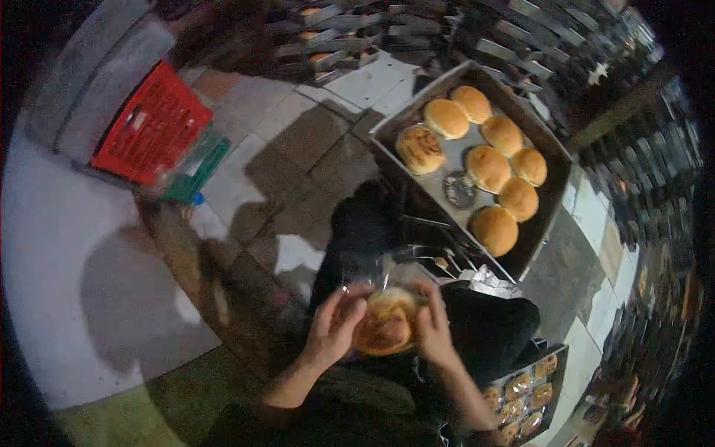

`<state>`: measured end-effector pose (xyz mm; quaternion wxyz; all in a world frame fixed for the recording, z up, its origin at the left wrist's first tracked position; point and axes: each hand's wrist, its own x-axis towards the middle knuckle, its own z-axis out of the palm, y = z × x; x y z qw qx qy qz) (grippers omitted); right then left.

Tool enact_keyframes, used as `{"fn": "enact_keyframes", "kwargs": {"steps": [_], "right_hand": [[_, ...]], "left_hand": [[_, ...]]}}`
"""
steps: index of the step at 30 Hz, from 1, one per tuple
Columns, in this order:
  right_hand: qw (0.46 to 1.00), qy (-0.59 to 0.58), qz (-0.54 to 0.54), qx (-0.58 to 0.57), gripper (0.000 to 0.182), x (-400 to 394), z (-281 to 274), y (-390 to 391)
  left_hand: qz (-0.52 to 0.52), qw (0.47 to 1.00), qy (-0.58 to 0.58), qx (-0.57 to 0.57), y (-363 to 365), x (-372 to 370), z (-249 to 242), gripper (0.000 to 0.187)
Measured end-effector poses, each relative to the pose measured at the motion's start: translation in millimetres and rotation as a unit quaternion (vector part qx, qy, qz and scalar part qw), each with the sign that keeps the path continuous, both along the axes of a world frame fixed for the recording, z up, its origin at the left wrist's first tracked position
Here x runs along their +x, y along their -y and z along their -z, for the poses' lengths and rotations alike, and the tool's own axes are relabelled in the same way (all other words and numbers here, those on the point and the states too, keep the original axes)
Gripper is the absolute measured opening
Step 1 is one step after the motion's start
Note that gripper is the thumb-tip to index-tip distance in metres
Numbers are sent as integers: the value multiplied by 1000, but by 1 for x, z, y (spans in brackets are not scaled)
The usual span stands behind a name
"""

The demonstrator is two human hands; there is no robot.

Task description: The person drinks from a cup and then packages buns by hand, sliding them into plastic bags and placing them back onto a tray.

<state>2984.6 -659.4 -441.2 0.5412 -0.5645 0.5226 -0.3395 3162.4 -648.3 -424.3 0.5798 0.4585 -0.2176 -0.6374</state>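
Over my lap, a round bun [383,328] with a browned top sits between my two hands. Clear shiny plastic [380,274] rises at its far side. My left hand [337,325] grips the bun from the left, fingers curled and a little blurred. On the opposite side my right hand [433,324] closes on it, thumb near the top. Ahead and to the right stands a deep metal tray [546,222] with several golden buns [488,169]. One bun [421,149] there has a darker streaked top, and a dark round patch [459,190] shows on the tray floor.
By my right leg, a lower tray [553,402] carries several shiny, wrapped-looking buns [519,386]. A red crate [153,123] and a green crate [197,167] stand at the left by the wall. Stacked metal trays [335,33] line the far side. Tiles [305,141] cover the floor.
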Motion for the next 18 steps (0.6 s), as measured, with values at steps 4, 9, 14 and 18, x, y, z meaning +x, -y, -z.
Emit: {"fn": "enact_keyframes", "kwargs": {"steps": [4,9,14,18], "right_hand": [[1000,-17,22,-5,17,50,32,-14],[967,-85,16,-239,8,45,-48,1],[999,-45,-5,-12,4,27,-17,-11],[963,23,-38,-266,7,23,-55,0]], "left_hand": [[63,912,404,35,-19,37,27,27],[-41,933,325,-147,-26,38,-16,12],[-4,973,230,-33,-31,47,7,12],[130,911,266,-286,-16,52,-44,4]]}}
